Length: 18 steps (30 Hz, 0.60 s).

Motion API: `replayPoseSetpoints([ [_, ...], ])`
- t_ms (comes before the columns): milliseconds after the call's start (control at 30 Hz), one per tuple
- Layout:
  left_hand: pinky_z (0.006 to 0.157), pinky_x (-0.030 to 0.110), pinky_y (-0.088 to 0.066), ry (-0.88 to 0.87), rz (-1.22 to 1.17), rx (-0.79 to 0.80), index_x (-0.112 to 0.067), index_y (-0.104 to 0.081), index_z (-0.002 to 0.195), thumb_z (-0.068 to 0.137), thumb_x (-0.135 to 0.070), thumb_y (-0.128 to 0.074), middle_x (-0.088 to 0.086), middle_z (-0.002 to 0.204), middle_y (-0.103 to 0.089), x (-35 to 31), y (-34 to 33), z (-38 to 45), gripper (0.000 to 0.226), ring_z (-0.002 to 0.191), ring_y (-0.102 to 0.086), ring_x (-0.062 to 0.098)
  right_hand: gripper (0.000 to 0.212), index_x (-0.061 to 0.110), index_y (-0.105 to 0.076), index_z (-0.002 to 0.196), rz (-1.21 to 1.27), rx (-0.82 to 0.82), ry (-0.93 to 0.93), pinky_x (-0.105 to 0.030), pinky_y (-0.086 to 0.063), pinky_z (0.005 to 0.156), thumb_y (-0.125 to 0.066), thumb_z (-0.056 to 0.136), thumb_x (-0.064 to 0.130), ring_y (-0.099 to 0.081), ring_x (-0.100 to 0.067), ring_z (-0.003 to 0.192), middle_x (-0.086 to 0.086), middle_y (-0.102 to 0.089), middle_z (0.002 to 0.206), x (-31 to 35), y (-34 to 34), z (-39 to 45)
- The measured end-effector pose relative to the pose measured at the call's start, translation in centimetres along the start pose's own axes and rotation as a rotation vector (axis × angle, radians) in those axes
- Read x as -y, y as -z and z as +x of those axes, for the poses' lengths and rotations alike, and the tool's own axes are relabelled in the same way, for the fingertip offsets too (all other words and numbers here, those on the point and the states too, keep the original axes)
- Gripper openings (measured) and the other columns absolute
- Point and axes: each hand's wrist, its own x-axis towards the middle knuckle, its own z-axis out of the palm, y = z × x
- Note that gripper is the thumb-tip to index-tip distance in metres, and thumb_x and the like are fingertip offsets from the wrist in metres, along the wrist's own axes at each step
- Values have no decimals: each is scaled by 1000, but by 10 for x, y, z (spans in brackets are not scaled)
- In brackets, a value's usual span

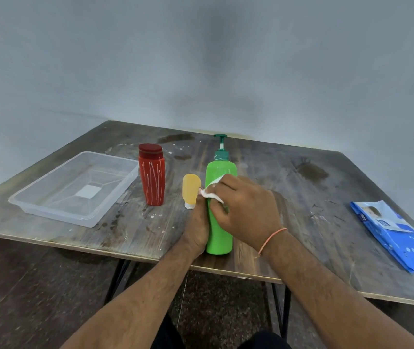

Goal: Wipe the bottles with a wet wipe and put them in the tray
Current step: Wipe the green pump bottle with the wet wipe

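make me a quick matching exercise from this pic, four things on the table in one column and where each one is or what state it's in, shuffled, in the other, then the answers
Things
1. green pump bottle
2. red bottle
3. clear plastic tray
4. blue wet wipe pack

Places or states
A. empty, at the left of the table
B. lying flat near the table's right edge
C. held by the left hand while the right hand rubs it with a white wipe
D. standing upright between the tray and the small yellow bottle, untouched

Pairs: 1-C, 2-D, 3-A, 4-B
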Motion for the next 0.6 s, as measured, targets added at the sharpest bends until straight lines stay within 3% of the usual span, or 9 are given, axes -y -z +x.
replayPoseSetpoints([
  [67,79,38,-64,27,-10,49,-16,-70,114,113,-47,-20,11,97,-79,-1,0,-1,59,90,-76,23,15,23,-78,96,2,-26,-56,-39,-53,57,-64,94,28,-67,-26,77,4,-70,93,-6,0,4],
  [167,68,35,-64,48,-14,56,-13,-69,112,112,-49,-15,12,87,-80,-5,-1,-4,64,75,-77,21,17,21,-78,105,-28,-65,-81,-39,-55,62,-64,95,22,-68,-26,81,2,-71,100,-8,-2,10],
  [300,98,50,-59,-15,-11,-3,-10,-65,122,96,-58,-38,29,121,-71,-6,-3,-6,61,113,-70,38,20,26,-79,105,-16,-10,23,-38,-54,62,-63,94,24,-67,-25,78,5,-72,99,2,-2,6],
  [400,83,40,-63,-14,-13,7,-15,-72,115,101,-55,-34,19,107,-74,-4,-1,-3,57,98,-73,30,17,24,-78,96,13,14,-33,-39,-53,57,-62,95,29,-67,-25,76,5,-70,95,-2,1,6],
  [500,66,37,-62,30,-16,72,-29,-84,93,111,-52,-14,13,85,-78,-2,0,-2,76,71,-75,24,17,22,-78,105,-8,-39,-100,-37,-56,61,-64,95,24,-68,-25,80,3,-71,102,-9,2,14],
  [600,70,38,-63,39,-67,44,-26,-83,98,111,-51,-19,13,90,-79,-2,-1,-2,70,78,-76,24,24,21,-77,113,7,-17,-43,-39,-57,65,-60,95,20,-69,-27,84,2,-71,107,-4,1,16],
])
